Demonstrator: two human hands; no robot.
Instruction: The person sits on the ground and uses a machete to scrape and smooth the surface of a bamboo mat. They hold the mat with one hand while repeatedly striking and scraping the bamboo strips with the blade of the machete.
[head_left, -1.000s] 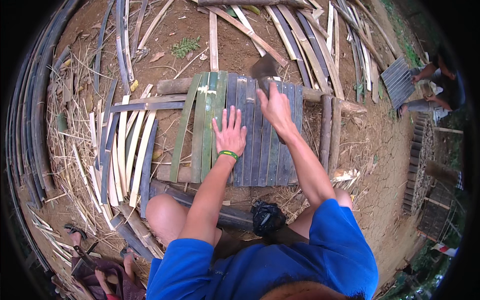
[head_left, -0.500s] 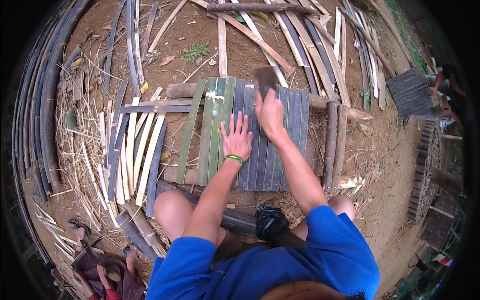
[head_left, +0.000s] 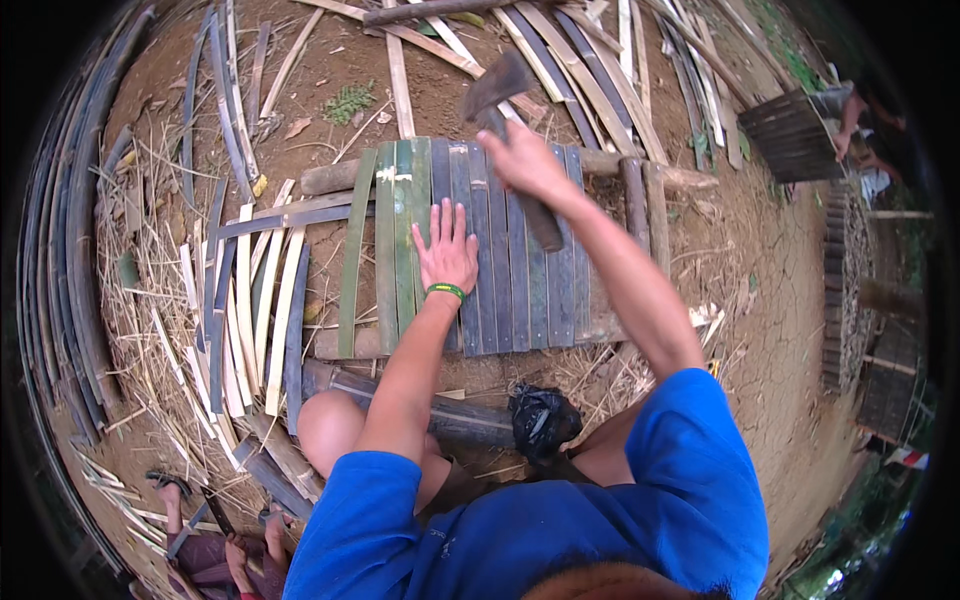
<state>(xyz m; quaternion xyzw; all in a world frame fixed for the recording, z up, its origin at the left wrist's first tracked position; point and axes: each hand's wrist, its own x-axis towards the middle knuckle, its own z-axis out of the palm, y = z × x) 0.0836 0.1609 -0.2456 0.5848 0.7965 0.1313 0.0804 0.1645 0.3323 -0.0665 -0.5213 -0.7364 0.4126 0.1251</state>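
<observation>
My left hand (head_left: 448,250) lies flat with spread fingers on a panel of dark and green split-bamboo slats (head_left: 513,300), set side by side across two logs. My right hand (head_left: 522,160) is wrapped round a hatchet (head_left: 494,88), held above the panel's far end. Its broad rusty head points away from me, and the dark handle sticks out below my fist. A lone green slat (head_left: 358,255) lies slightly askew at the panel's left side. The far log (head_left: 330,178) and the near log (head_left: 350,343) show beyond the slats.
Loose bamboo strips (head_left: 262,310) are heaped to the left. Long dark poles (head_left: 75,250) line the far left. A black plastic bag (head_left: 543,420) sits between my knees. Another person (head_left: 235,560) is at lower left; someone at upper right holds a slatted panel (head_left: 790,137).
The hatchet has come up and tilted, so its handle now shows below my right fist. My left hand stays flat on the slats. The whole view has shifted slightly.
</observation>
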